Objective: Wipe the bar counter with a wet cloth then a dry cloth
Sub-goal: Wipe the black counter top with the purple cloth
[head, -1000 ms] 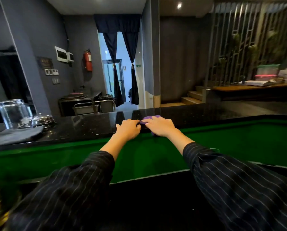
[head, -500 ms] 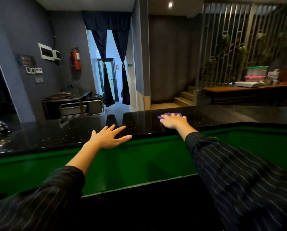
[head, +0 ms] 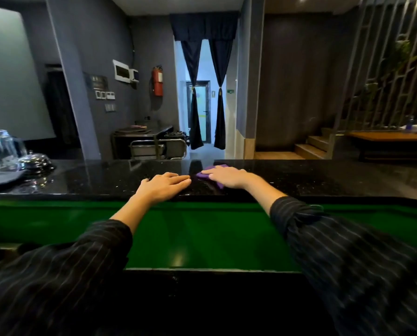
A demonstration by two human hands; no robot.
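Head view: right hand (head: pixel 227 177) hides most of purple cloth (head: pixel 216 169).

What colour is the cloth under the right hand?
Purple cloth, under the right hand; head view.

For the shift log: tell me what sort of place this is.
Probably a bar or lounge: a long black stone counter being wiped with a purple cloth, upturned glasses at its left end, and a service bell beside them.
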